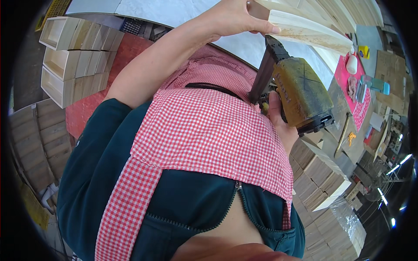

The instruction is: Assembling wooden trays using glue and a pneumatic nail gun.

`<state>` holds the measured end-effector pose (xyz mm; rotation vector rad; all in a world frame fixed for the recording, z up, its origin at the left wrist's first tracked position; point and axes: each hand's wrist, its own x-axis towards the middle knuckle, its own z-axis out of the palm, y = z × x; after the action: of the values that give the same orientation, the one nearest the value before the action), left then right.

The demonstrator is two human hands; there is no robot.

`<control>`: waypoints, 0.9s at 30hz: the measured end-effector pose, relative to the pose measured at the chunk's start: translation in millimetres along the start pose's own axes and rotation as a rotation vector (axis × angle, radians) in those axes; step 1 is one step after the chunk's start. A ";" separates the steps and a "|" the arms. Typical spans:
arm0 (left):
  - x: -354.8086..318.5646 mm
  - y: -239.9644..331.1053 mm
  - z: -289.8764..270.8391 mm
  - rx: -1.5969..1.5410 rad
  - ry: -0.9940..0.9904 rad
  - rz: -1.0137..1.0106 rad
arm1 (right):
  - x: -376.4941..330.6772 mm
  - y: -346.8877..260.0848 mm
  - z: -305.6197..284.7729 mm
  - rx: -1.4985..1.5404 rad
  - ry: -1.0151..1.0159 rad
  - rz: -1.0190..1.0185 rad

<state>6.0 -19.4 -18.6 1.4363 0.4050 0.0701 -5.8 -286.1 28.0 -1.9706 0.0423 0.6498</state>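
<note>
We hold a pale wooden board (305,28) in our left hand (233,17), fingers curled over its near end, thumb pressed along the edge. The board reaches away to the right of that hand, alongside more slats of the same wood. Our right hand (278,117) sits just below, wrapped tight around the grip of a yellow nail gun (300,93), whose dark nose points up and meets the underside of the board close to our left thumb.

We judge the board light, stiff and dry, rough enough not to slip, though thin wood like this may split near its end; holding it close to the joint, clear of the nose, seems safest. The nail gun looks heavy and top-weighted, so a full fist on the handle suits it.

Far to the left of our left arm stand stacked wooden boxes (72,56), open sides showing; they look empty as far as we can tell. Below our right hand lie piles of small wooden blocks (320,174), and beyond it a red cloth (361,104) carries small items too blurred to name.
</note>
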 end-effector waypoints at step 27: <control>-11.4 -8.2 -101.5 -0.012 -0.156 -0.585 | 262.0 137.4 -275.1 -1.250 0.704 -0.174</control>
<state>-37.8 72.3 -32.0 1.2530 0.6774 -0.5073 292.8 -519.4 -112.2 -3.2666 -0.1398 -0.3019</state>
